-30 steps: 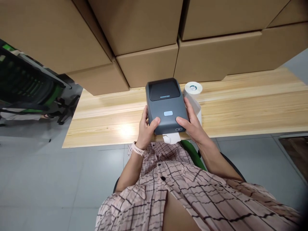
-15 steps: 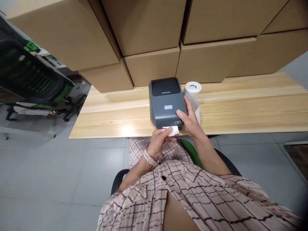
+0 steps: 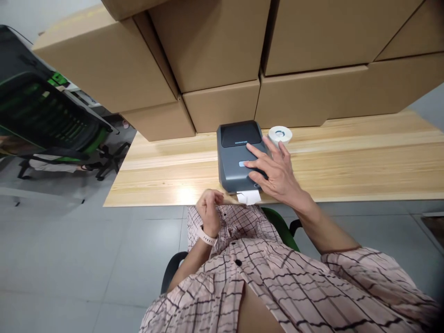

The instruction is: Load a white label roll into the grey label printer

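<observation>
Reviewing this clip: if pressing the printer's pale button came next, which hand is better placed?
Probably the right hand: its fingers spread over the printer, one fingertip at or just above the pale button. The left hand is curled near the table's front edge, farther from it.

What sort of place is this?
Probably an office or packing area: stacked cardboard boxes and a small printer share a wooden table, with a wheeled mesh chair nearby.

You wear a pale pink, button-front garment [image 3: 294, 277] in an uneven check of dark and greyish lines, with round black buttons [image 3: 238, 262], loose sleeves [image 3: 367, 266] and a pale, slotted wristband [image 3: 207, 237] on the left.
</observation>
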Action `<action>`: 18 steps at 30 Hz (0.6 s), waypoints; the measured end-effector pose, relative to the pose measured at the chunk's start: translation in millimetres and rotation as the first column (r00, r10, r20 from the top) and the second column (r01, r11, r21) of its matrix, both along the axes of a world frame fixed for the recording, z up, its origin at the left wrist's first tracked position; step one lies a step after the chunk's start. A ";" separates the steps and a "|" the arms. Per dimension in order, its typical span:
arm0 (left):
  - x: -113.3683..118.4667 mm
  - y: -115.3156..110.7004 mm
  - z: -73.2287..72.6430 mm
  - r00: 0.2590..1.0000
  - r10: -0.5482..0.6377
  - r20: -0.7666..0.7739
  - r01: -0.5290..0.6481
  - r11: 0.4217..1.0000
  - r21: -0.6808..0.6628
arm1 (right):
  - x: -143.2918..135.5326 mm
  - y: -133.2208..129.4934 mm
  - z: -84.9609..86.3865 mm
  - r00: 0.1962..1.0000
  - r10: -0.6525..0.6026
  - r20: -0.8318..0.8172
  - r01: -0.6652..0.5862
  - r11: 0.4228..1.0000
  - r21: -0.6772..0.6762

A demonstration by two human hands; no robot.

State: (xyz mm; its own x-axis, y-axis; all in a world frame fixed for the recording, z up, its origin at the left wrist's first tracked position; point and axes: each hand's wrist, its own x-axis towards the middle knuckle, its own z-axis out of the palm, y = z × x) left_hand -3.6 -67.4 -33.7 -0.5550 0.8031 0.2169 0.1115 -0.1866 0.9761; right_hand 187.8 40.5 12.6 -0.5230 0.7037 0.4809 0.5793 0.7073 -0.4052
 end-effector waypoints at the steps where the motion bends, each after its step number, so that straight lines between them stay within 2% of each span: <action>1: -4.4 5.6 1.0 0.998 0.055 -0.013 -0.055 0.998 0.032 | -0.6 0.8 -1.0 1.000 0.008 0.003 -0.008 1.000 -0.003; 3: -10.9 18.8 4.6 0.997 0.071 -0.027 -0.069 0.996 0.057 | 0.1 0.5 -3.7 1.000 0.024 -0.020 -0.024 0.999 -0.021; 6: -16.1 36.3 13.8 0.997 -0.061 -0.037 0.062 0.998 0.031 | 8.3 -2.0 -9.6 0.982 0.051 -0.184 -0.068 0.994 -0.086; 8: -18.7 45.6 20.7 0.990 -0.138 -0.025 0.138 0.990 0.025 | 16.9 -2.5 -13.4 0.942 0.071 -0.329 -0.125 0.981 -0.147; 11: -24.5 62.8 27.5 0.986 -0.167 0.014 0.166 0.985 0.041 | 26.4 2.7 -14.4 0.879 0.107 -0.464 -0.226 0.951 -0.209; 14: -31.1 89.2 26.7 0.980 -0.186 0.068 0.185 0.982 0.020 | 23.8 18.0 -6.5 0.859 0.151 -0.490 -0.272 0.944 -0.186; 18: -32.9 121.2 17.7 0.968 -0.228 0.104 0.237 0.967 -0.090 | 6.1 54.1 18.1 0.902 0.138 -0.408 -0.166 0.986 -0.033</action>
State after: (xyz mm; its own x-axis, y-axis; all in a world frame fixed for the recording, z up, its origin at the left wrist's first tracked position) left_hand -36.5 53.8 -16.1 -0.3640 0.9275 0.0851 -0.0141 -0.0968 0.9952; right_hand 193.9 94.6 30.7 -0.3973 0.6682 0.6290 0.2444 0.7378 -0.6293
